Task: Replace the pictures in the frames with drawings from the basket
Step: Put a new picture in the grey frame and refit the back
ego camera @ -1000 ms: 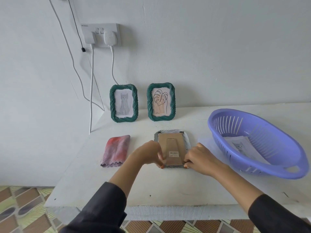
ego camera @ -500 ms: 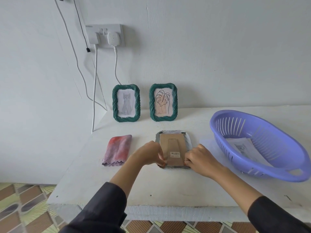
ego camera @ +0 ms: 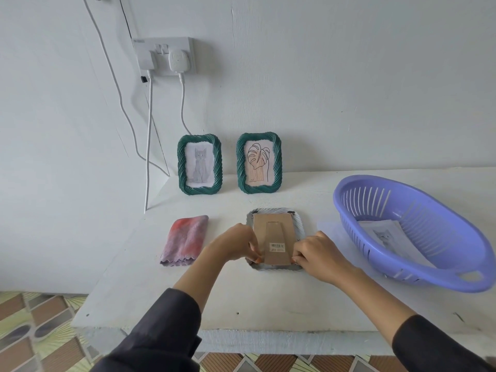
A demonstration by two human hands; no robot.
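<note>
My left hand [ego camera: 236, 244] and right hand [ego camera: 319, 255] curl their fingertips onto the lower corners of the cardboard back [ego camera: 273, 229], pinching it at each side. It sits in a grey frame [ego camera: 276, 268] lying face down mid-desk [ego camera: 241, 299], near the front edge. A cloth [ego camera: 185, 240] lies to its left. The basket [ego camera: 429, 275], with a drawing [ego camera: 386, 234] inside, stands toward the right edge. The cat frame [ego camera: 199, 164] and leaf frame [ego camera: 259, 163] stand upright at the back edge.

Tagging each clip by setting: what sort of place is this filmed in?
Most likely a room in a home. A wall socket with two plugs in it sits above a white table, the floor has patterned tiles, and a cat frame and a leaf frame stand as decoration.
</note>
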